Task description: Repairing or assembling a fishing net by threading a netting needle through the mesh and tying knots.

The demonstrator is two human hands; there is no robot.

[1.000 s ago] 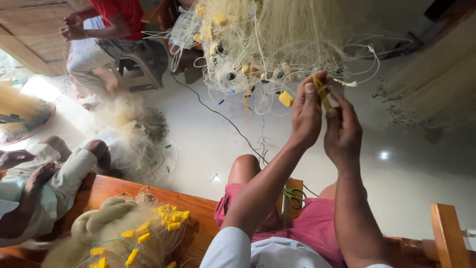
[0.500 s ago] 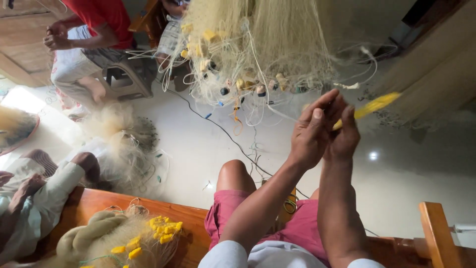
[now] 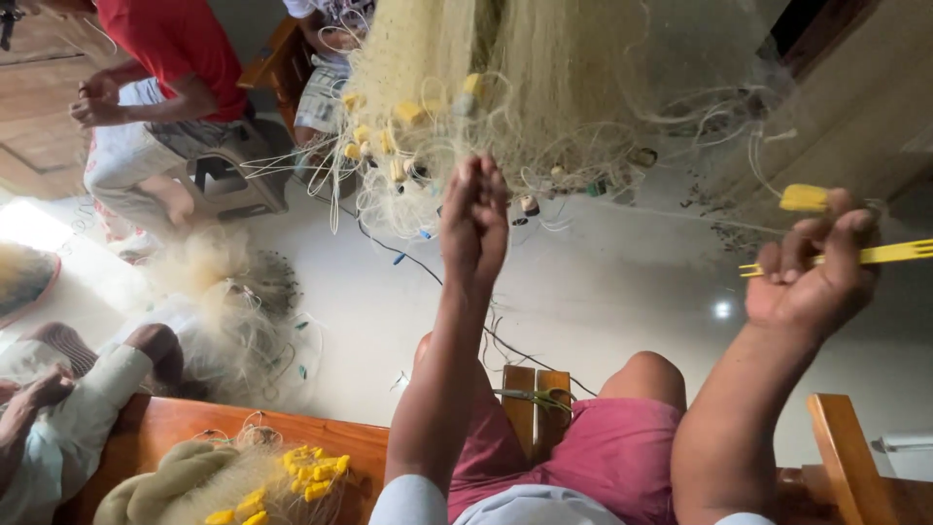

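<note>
1. Left hand (image 3: 474, 219) was raised, fingers pinched shut on fine net strands below the hanging fishing net (image 3: 505, 87).
2. Right hand (image 3: 812, 277) was closed around a yellow netting needle (image 3: 875, 255), held well apart to the right.
3. A yellow float (image 3: 805, 197) sat just above that hand.

— What kind of place is this?

— It looks like a small net-making workshop. A big pale fishing net (image 3: 505, 87) with yellow floats hangs at the far side, and more net (image 3: 233, 486) is piled on the wooden bench (image 3: 175, 428) near left.

— Who works there?

— People sit on a plastic stool (image 3: 228, 180) and on the pale tiled floor (image 3: 622, 292).
</note>
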